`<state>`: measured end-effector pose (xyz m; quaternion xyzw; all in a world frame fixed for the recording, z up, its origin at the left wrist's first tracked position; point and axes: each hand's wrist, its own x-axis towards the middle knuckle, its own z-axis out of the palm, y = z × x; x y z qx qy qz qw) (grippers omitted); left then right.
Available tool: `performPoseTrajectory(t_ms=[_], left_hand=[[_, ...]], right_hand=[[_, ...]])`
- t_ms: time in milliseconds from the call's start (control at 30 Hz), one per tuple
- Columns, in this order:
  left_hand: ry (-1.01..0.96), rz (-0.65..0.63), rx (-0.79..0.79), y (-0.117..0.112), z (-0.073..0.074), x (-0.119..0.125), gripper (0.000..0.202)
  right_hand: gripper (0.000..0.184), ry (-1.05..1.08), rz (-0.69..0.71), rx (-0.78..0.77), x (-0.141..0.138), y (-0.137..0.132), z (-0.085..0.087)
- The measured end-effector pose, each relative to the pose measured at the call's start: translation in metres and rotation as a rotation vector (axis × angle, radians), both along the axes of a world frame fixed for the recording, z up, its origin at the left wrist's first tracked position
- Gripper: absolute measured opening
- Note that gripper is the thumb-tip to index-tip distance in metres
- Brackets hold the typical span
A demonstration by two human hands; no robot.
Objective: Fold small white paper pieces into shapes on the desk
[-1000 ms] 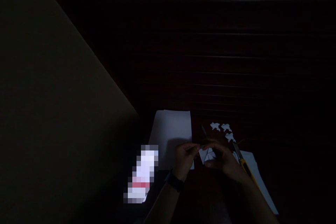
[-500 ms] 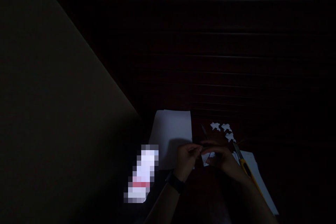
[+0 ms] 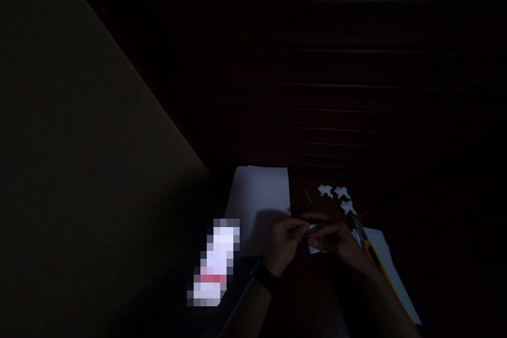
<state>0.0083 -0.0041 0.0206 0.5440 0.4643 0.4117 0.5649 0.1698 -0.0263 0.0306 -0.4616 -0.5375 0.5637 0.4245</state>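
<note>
A small piece of folded white paper (image 3: 313,247) is between my two hands, low in the dim scene. My left hand (image 3: 283,243), with a dark band at its wrist, is closed in a pinch at the paper's left edge. My right hand (image 3: 336,240) grips the same piece from the right, its fingers covering most of it. Just beyond the hands lie 3 small folded paper shapes with pointed tips, one of them a paper figure (image 3: 325,190) at the left of the group.
White sheets (image 3: 261,190) lie behind my left hand. A bright, blurred-out phone-like screen (image 3: 217,259) is at left. A yellow utility knife (image 3: 371,252) rests on more paper (image 3: 396,274) at right. A thin dark tool (image 3: 308,199) lies beyond my fingers.
Both hands have shifted slightly to the right with the folded paper. My right fingers now cover more of it, and less white shows. The other things have stayed put.
</note>
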Motion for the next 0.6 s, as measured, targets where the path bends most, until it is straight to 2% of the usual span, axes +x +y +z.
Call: performPoseTrajectory(t_ms=[333,600], left_hand=[[0.039,0.056,0.029,0.0013,0.0094,-0.0010,0.021],[0.021,0.162,-0.056,0.0057,0.0076,-0.0017,0.022]], right_hand=[[0.023,-0.046,-0.043,-0.004,-0.0038,0.0019,0.0062],[0.012,-0.102,-0.071,0.034,-0.0080,-0.0010,0.0046]])
